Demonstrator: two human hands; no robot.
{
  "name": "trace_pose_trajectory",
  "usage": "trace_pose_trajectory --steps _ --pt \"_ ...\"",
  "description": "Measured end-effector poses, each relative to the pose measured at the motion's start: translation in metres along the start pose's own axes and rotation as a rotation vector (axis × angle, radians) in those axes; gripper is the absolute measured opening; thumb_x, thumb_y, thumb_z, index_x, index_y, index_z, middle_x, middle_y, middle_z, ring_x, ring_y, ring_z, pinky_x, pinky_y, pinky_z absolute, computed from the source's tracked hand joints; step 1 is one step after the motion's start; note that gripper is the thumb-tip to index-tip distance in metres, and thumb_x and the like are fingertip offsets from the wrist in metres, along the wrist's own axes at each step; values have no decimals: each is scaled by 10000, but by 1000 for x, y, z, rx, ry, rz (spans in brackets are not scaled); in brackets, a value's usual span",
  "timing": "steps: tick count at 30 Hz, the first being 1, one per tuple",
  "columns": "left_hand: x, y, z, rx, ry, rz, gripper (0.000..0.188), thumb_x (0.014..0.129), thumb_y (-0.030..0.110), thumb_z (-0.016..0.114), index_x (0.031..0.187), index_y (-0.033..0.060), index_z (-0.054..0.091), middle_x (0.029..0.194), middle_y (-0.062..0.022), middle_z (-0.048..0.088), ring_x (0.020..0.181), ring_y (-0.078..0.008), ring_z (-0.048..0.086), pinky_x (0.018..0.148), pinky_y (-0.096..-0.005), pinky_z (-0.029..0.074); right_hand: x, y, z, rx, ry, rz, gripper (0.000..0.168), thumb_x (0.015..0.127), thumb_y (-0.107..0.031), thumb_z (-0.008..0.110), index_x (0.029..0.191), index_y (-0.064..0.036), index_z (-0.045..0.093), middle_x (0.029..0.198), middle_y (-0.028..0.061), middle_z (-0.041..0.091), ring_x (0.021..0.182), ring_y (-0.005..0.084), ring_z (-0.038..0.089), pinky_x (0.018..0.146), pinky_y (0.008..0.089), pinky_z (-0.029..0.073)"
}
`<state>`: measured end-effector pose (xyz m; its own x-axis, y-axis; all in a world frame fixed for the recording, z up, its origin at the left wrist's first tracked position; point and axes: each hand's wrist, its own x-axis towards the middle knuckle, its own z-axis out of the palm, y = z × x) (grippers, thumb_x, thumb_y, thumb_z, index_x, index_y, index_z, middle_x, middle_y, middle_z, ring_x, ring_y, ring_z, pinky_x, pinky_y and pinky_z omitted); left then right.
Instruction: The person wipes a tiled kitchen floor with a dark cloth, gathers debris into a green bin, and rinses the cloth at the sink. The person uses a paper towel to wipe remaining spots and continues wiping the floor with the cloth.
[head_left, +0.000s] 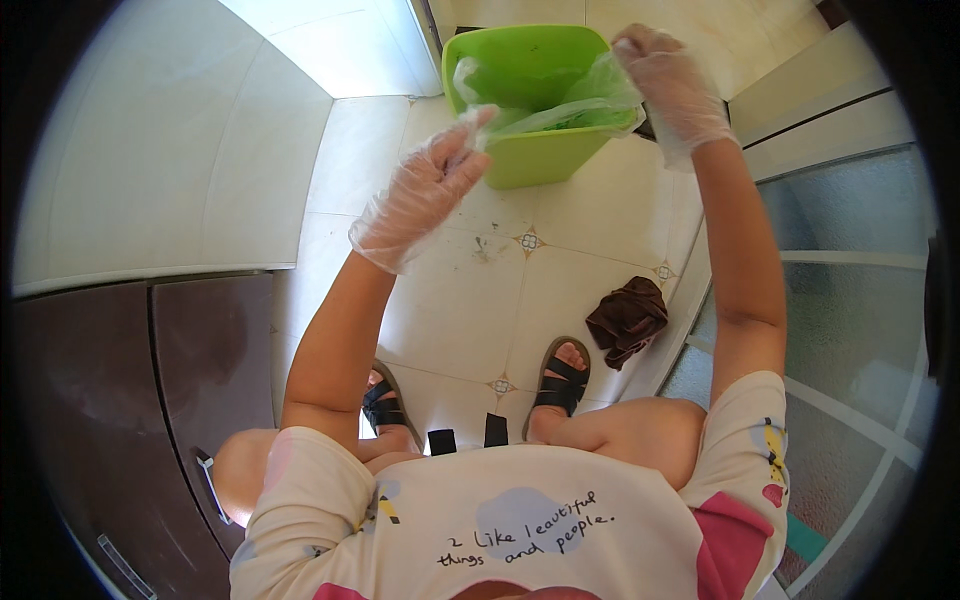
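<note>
A green plastic bin stands on the tiled floor at the upper middle, with a thin clear plastic bag partly inside it and over its near rim. My left hand, in a clear disposable glove, pinches the bag's edge at the bin's near left corner. My right hand, gloved the same way, has its fingers closed on the bag at the right rim and pulls it up a little. What lies deep in the bin is hidden by the bag and the near wall.
A crumpled dark brown cloth lies on the floor by my right sandal. Dark brown cabinet doors are at the left, a frosted glass door at the right. Dark smudges mark the tiles before the bin.
</note>
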<state>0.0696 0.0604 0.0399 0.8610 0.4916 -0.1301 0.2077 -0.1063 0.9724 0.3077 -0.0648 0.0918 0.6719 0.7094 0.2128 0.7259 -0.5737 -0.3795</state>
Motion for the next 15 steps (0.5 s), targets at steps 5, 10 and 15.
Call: trace_pose_trajectory --steps 5,10,15 --pt "36 1 -13 135 297 24 448 892 214 577 1323 141 481 903 -17 592 809 -94 534 731 -211 445 11 64 11 1351 -91 284 213 902 -133 552 1064 5 544 878 68 608 719 100 593 632 185 489" --pt "85 4 -25 768 421 361 564 838 270 603 1348 111 422 1171 -203 561 1062 -310 562 926 -388 436 -3 72 7 1165 -206 361 352 863 -163 587 1166 -1 511 792 40 574 613 56 500 542 164 428" --pt "108 25 -7 892 228 86 653 832 252 530 1416 124 268 1170 -290 521 1078 -383 548 925 -413 433 11 75 32 293 -189 353 603 783 -379 634 1273 -54 501 938 90 636 836 179 590 734 342 479"
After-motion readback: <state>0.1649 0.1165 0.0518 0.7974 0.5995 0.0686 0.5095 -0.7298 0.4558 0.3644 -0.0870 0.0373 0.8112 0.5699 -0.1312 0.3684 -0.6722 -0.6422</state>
